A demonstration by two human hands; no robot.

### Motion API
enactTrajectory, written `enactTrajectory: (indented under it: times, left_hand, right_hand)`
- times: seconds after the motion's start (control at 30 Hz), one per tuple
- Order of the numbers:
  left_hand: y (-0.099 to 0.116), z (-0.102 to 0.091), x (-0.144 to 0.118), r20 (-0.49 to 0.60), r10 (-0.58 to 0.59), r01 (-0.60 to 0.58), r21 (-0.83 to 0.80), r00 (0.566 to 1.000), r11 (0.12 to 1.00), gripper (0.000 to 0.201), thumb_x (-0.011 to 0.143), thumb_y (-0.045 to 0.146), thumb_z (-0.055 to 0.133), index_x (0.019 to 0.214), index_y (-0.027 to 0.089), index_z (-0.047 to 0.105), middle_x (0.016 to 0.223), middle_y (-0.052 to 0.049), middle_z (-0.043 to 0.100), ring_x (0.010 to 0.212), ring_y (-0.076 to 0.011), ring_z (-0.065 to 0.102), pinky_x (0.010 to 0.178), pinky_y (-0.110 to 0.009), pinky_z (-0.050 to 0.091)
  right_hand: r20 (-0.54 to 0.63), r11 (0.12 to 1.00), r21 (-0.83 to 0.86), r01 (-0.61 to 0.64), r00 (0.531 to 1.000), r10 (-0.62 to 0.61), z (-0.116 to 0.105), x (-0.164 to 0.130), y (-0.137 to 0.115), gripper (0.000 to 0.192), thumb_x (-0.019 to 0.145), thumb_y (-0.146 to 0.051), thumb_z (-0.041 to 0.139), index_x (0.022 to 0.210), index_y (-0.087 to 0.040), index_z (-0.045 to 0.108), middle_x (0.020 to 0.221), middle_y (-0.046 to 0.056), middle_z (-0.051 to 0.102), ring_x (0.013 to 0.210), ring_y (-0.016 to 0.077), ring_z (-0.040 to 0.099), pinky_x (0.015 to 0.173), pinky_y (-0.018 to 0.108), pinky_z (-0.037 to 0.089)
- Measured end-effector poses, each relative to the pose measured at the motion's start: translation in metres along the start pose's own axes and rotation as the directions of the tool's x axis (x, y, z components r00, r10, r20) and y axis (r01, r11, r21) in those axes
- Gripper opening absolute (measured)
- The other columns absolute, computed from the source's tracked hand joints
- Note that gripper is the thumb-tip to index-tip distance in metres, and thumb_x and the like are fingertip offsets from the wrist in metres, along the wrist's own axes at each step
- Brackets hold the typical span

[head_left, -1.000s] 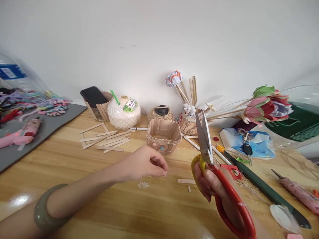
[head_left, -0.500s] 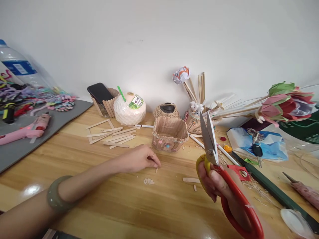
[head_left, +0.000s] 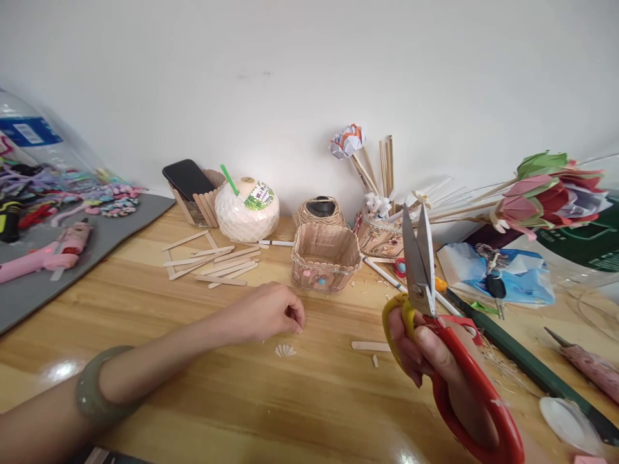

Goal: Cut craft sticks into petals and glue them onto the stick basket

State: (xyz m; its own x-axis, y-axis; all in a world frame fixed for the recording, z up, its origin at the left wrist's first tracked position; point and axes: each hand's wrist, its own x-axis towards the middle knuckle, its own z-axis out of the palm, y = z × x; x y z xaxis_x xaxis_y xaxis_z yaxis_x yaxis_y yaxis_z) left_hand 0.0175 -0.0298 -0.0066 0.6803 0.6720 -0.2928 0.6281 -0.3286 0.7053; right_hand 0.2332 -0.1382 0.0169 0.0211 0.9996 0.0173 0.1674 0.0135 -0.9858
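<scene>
My right hand [head_left: 425, 357] grips red and yellow scissors [head_left: 420, 267], blades pointing up and slightly parted. My left hand [head_left: 268, 314], a green bangle on its wrist, rests on the wooden table [head_left: 203, 386] with fingers curled and pinched together; whether a small piece sits between the fingertips I cannot tell. Just right of it lies a tiny fan of cut stick tips [head_left: 285, 350]. A short stick piece [head_left: 370, 346] and a smaller offcut [head_left: 375, 361] lie between my hands. A small basket of craft sticks [head_left: 325, 258] stands behind my left hand.
Loose craft sticks [head_left: 213, 263] lie at the back left beside a white coconut drink [head_left: 246, 209] and a phone in a stick holder [head_left: 188, 183]. A pink glue gun [head_left: 46, 254] lies on a grey mat. Twine ball [head_left: 319, 211], paper flowers [head_left: 546, 190], keys [head_left: 496, 283] crowd the right.
My left hand lowered to the table, then drew back slightly with its fingers curled in. The scissors in my right hand shifted a little to the right and up.
</scene>
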Motion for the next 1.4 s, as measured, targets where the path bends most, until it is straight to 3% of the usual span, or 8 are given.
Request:
enactTrajectory:
  times: [0.17,0.3,0.57,0.77,1.0,1.2,1.3,1.4]
  left_hand:
    - [-0.009,-0.010,-0.006,0.073,-0.015,0.016,-0.021,0.997,1.000,0.009,0.065,0.021,0.063,0.066,0.019,0.071,0.066,0.000,0.070,0.059,-0.0153,0.060,0.053,-0.021,0.038]
    - [-0.007,-0.016,-0.005,0.030,0.001,0.001,-0.071,1.000,0.997,0.015,0.071,0.021,0.058,0.079,0.016,0.069,0.075,-0.003,0.072,0.069,-0.0165,0.063,0.059,-0.021,0.043]
    - [0.040,0.005,0.009,0.037,0.178,-0.174,-0.075,0.983,0.982,0.015,0.074,0.015,0.058,0.082,0.017,0.070,0.080,-0.002,0.072,0.071,-0.0142,0.062,0.064,-0.021,0.043]
    - [0.067,0.034,0.026,0.135,0.514,-0.527,0.091,0.847,0.845,0.021,0.079,0.010,0.051,0.084,0.015,0.071,0.088,-0.006,0.071,0.081,-0.0167,0.062,0.075,-0.025,0.044]
    - [0.073,0.048,0.042,0.192,0.452,-0.484,0.179,0.871,0.857,0.019,0.074,0.009,0.055,0.081,0.020,0.069,0.077,-0.003,0.071,0.070,-0.0186,0.063,0.055,-0.025,0.041]
    - [0.073,0.047,0.037,0.170,0.450,-0.479,0.218,0.877,0.850,0.011,0.073,0.011,0.058,0.069,0.018,0.067,0.076,-0.006,0.070,0.074,-0.0218,0.062,0.058,-0.028,0.041]
    - [0.073,0.038,0.026,0.071,0.443,-0.449,0.179,0.894,0.876,0.014,0.080,0.017,0.053,0.077,0.018,0.067,0.077,-0.004,0.069,0.073,-0.0197,0.061,0.062,-0.028,0.043]
    - [0.072,0.026,0.016,-0.180,0.408,-0.418,-0.020,0.895,0.908,0.013,0.083,0.021,0.054,0.081,0.017,0.067,0.078,-0.002,0.068,0.073,-0.0157,0.061,0.067,-0.026,0.044]
  right_hand:
    - [-0.032,1.000,-0.008,0.018,0.999,-0.018,0.002,-0.001,-0.002,0.045,0.079,-0.061,0.049,0.060,-0.021,0.045,0.047,-0.007,0.033,0.041,0.0095,0.028,0.041,0.026,0.020]
    - [-0.042,1.000,-0.001,0.024,0.999,-0.024,0.002,-0.001,-0.004,0.045,0.079,-0.060,0.050,0.058,-0.021,0.042,0.047,-0.007,0.034,0.041,0.0094,0.029,0.041,0.025,0.021]
    - [-0.061,0.995,0.033,0.093,0.994,-0.091,0.000,0.002,-0.001,0.044,0.080,-0.060,0.049,0.059,-0.022,0.041,0.047,-0.007,0.033,0.041,0.0099,0.027,0.040,0.026,0.020]
    - [-0.100,0.998,0.008,0.067,0.993,-0.066,-0.003,0.003,-0.003,0.045,0.077,-0.065,0.049,0.061,-0.022,0.043,0.049,-0.006,0.033,0.042,0.0110,0.029,0.041,0.026,0.023]
    - [-0.084,0.999,0.007,0.054,0.995,-0.053,-0.005,0.001,-0.006,0.046,0.076,-0.065,0.049,0.060,-0.022,0.043,0.049,-0.005,0.034,0.043,0.0113,0.029,0.043,0.027,0.023]
    - [-0.111,0.998,0.016,0.057,0.992,-0.055,-0.006,0.001,-0.005,0.044,0.076,-0.063,0.050,0.062,-0.022,0.044,0.049,-0.006,0.034,0.043,0.0111,0.029,0.043,0.027,0.023]
    - [-0.145,0.998,-0.051,0.049,0.988,-0.056,-0.006,0.004,-0.009,0.038,0.074,-0.055,0.056,0.062,-0.022,0.044,0.052,-0.005,0.038,0.047,0.0118,0.034,0.045,0.026,0.028]
    - [-0.165,0.992,-0.125,-0.023,0.986,0.002,-0.004,0.007,-0.014,0.026,0.071,-0.040,0.061,0.063,-0.020,0.046,0.060,-0.003,0.049,0.054,0.0129,0.043,0.052,0.027,0.035]
